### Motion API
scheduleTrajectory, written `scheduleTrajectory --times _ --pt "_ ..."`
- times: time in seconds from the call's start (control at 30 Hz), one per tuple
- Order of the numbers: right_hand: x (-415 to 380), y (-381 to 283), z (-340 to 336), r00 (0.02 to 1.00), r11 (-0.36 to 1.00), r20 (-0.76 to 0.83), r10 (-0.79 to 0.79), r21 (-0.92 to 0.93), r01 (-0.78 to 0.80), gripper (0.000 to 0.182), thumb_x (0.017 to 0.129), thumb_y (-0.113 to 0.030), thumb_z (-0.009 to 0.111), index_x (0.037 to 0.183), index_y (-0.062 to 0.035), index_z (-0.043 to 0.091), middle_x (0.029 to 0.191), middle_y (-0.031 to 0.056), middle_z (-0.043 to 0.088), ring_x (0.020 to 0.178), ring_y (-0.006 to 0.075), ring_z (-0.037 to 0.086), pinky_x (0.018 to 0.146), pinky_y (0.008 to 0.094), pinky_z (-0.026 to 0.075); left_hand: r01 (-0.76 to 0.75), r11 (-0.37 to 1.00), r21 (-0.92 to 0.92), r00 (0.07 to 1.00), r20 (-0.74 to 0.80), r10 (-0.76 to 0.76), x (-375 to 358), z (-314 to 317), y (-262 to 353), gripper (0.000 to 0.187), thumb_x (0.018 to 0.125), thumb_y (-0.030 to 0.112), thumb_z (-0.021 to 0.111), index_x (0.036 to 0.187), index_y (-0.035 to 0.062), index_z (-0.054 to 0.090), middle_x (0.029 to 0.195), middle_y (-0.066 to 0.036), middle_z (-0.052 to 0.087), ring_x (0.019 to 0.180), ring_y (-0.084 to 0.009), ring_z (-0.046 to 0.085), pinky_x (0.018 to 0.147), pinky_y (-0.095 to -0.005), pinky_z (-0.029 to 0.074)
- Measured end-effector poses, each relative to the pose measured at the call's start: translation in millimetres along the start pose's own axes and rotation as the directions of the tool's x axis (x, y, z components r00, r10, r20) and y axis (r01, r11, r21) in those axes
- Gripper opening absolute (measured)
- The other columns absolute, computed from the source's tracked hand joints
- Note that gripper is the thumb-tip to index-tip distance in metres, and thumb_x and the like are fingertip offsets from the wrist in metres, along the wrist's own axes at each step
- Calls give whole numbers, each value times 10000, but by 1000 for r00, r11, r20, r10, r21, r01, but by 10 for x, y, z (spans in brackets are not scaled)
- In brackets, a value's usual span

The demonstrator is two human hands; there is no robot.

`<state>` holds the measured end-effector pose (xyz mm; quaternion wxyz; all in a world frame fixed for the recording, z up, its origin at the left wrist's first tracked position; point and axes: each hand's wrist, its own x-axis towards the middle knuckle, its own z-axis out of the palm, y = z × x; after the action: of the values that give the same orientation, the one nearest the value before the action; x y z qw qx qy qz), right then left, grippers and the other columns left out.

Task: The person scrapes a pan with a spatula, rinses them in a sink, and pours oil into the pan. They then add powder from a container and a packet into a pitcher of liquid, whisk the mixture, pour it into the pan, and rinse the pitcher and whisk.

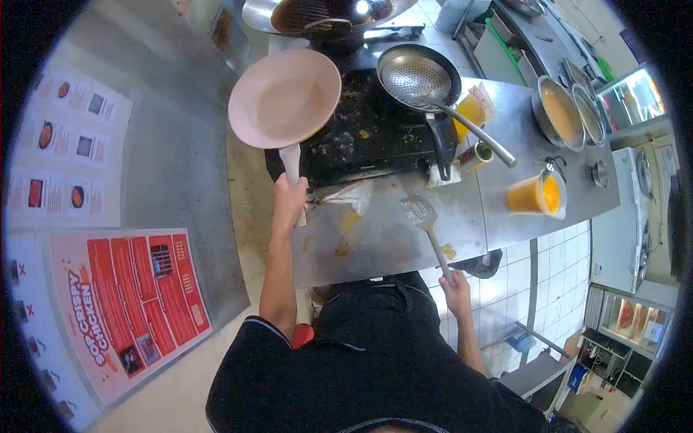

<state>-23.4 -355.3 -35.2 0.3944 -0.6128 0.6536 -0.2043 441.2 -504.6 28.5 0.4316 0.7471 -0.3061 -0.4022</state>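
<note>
My left hand (291, 198) is closed round the handle of a pink frying pan (283, 101), which is over the left part of the black stove (361, 137). Nothing shows inside the pan. In my right hand (455, 290) is the handle of a grey slotted spatula (420, 213); its head is over the steel counter (390, 252), and whether it touches cannot be seen. Yellowish smears mark the counter between my hands. A crumpled white cloth or wrapper (354, 195) lies by the stove's front edge.
A dark pan (440, 137) with a perforated ladle (476, 126) in it stands on the stove's right. Beyond are a yellow packet (471, 115), a tub of orange liquid (534, 195) and metal bowls (559, 112). A large wok (325, 14) is at the back; a wall (173, 144) rises left.
</note>
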Motion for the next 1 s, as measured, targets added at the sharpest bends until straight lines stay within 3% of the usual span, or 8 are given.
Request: scheduleTrajectory --times 0.13,0.23,0.33,0.5,0.57,0.7,0.9,1.0 --pt "131 216 -182 998 1000 -56 -21 -4 21 286 871 -252 719 910 20 638 905 171 581 845 357 573 758 407 459 9 1000 -22 1000 -12 -9 144 157 -81 240 862 186 608 935 -38 561 716 -69 582 522 -144 534 450 -307 449" --pt "150 536 -309 996 998 -94 -5 -68 -1 271 872 -215 706 998 22 670 993 125 604 916 257 602 793 356 475 -7 1000 -26 1000 20 8 243 111 -100 216 888 198 633 945 6 551 723 -30 563 581 -101 531 453 -278 432" --pt "111 702 -334 964 998 -265 30 -40 -42 269 870 -230 715 944 25 673 987 150 594 935 308 594 833 381 469 109 981 -162 978 196 -77 372 65 -61 178 880 124 649 916 78 481 666 41 432 501 -63 417 426 -230 382" --pt "484 1050 -216 808 992 -587 45 -67 -104 345 888 -285 704 871 53 643 934 208 595 877 377 576 801 445 459 319 841 -437 928 324 -184 313 73 -49 282 937 284 643 1065 77 500 783 -12 490 625 -105 505 540 -279 459" --pt "834 1309 -170 756 978 -651 -70 -196 -78 377 895 -309 693 863 62 635 933 227 589 884 396 568 813 466 450 347 770 -535 922 344 -176 208 -11 -41 334 966 342 603 1135 71 507 841 -43 524 668 -131 531 583 -309 479" --pt "1487 1477 -336 772 935 -636 0 -274 -226 461 909 -407 653 931 53 665 992 254 567 942 401 551 855 469 444 386 723 -573 900 405 -159 26 -75 -115 390 1006 413 524 1208 79 506 928 -79 580 688 -162 533 599 -322 473" --pt "1817 1223 -618 730 797 -671 128 -368 -478 431 884 -395 658 1043 5 655 1103 213 560 1073 418 495 907 508 411 341 748 -568 935 286 -209 -31 9 -111 295 1029 326 504 1194 82 502 804 -38 496 585 -100 436 474 -229 364" --pt "1812 1042 -681 644 873 -763 -57 -351 -339 367 888 -326 662 1075 -10 643 1069 212 584 989 379 544 836 474 446 338 747 -573 939 259 -227 -83 47 -48 281 1028 307 504 1194 80 500 793 -32 491 576 -87 427 458 -212 344"
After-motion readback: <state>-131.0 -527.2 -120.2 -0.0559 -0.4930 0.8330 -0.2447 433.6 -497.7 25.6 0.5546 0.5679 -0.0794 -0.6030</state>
